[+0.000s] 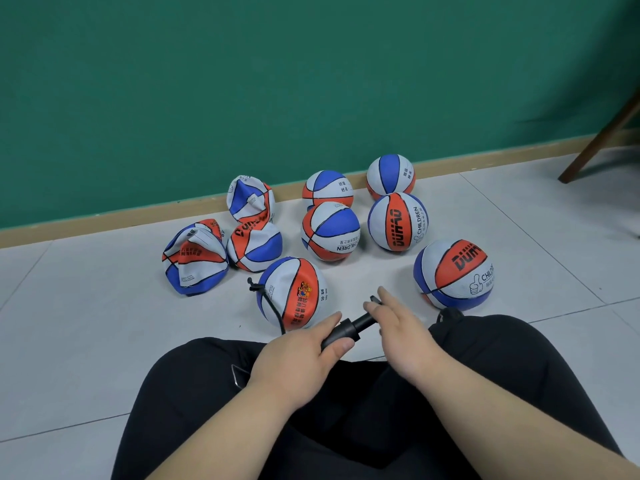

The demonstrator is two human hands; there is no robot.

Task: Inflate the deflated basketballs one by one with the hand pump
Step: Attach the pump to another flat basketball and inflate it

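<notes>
We judged the main risk to be the hose (273, 311) tugging its needle out of the near basketball (301, 292), which lay unheld on the floor (86, 323) at 11 o'clock of our left hand (294, 358); a hard stroke could roll it away. Our left hand gripped the hand pump (341, 332) by its barrel, thumb on top. Our right hand (401, 327) lay over the handle, fingers fairly straight; we could not tell whether it gripped. Crumpled balls (194, 261) waited at 10 o'clock.
</notes>
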